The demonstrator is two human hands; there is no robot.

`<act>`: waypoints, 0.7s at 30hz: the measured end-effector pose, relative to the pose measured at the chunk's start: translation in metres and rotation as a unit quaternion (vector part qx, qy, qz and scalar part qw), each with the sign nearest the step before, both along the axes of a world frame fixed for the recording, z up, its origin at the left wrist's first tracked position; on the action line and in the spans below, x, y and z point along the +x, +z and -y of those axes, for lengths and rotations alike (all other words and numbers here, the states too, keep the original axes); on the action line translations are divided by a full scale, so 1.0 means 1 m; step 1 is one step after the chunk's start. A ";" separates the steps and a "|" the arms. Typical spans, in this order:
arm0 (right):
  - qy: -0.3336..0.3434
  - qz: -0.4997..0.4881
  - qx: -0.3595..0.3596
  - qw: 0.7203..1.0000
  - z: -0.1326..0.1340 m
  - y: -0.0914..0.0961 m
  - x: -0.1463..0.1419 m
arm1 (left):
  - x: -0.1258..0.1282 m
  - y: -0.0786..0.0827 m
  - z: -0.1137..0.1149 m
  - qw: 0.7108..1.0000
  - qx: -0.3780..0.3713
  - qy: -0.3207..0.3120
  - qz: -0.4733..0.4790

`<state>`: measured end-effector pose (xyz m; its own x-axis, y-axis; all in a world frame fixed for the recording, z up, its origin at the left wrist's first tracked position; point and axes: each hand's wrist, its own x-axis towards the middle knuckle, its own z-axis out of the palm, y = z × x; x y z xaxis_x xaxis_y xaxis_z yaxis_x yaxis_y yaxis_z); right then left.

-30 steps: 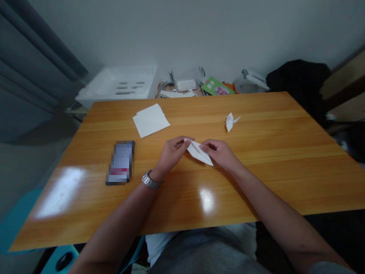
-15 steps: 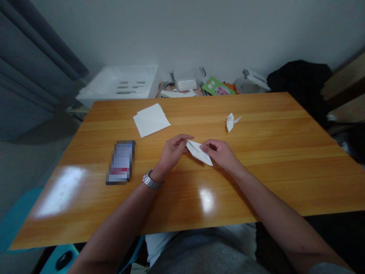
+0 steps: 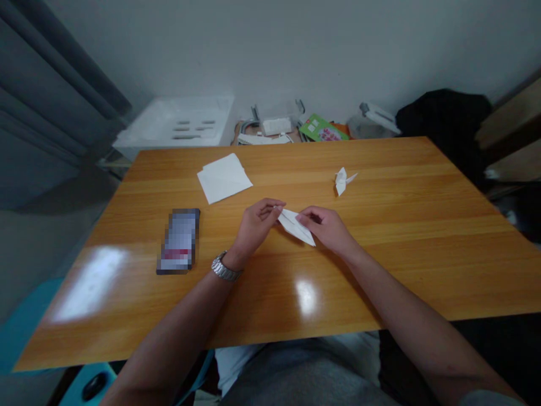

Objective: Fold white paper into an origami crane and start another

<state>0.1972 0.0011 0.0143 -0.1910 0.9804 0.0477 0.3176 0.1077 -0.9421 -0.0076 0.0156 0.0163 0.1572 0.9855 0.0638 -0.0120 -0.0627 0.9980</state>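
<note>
While both forearms reach over a glossy wooden table (image 3: 465,265), the work sits near its middle. Grey curtain (image 3: 51,96) hangs well off past the left hand. Far beyond the left hand, past the table edge, stands a white slotted plastic tray (image 3: 177,124). Beyond the right hand, also past the edge, lie a green booklet (image 3: 322,128) and a heap of dark cloth (image 3: 439,115).

On the table, a phone (image 3: 180,241), its screen blurred out, lies face up to the left of the left hand. Ahead of the left hand sits a small stack of square white paper (image 3: 224,178). Ahead of the right hand and somewhat apart stands a finished white paper crane (image 3: 341,181).

Left hand (image 3: 256,225): closed, fingers curled, fingertips pinching one end of a folded white paper (image 3: 295,227). Right hand (image 3: 325,228): closed likewise, thumb and fingers gripping the other end. The paper, a long pointed fold, spans the small gap between the hands, just above the tabletop. A metal link watch (image 3: 224,268) circles the left wrist.
</note>
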 end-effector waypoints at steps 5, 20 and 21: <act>0.002 0.002 0.002 1.000 0.001 0.002 0.000 | -0.001 0.002 0.001 1.000 -0.002 0.006 -0.008; -0.010 0.014 0.013 1.000 0.000 -0.004 0.001 | -0.002 0.003 0.000 0.999 0.022 0.007 -0.032; -0.012 0.017 0.013 1.000 0.000 -0.003 0.001 | -0.003 0.003 -0.001 0.999 0.023 0.002 -0.030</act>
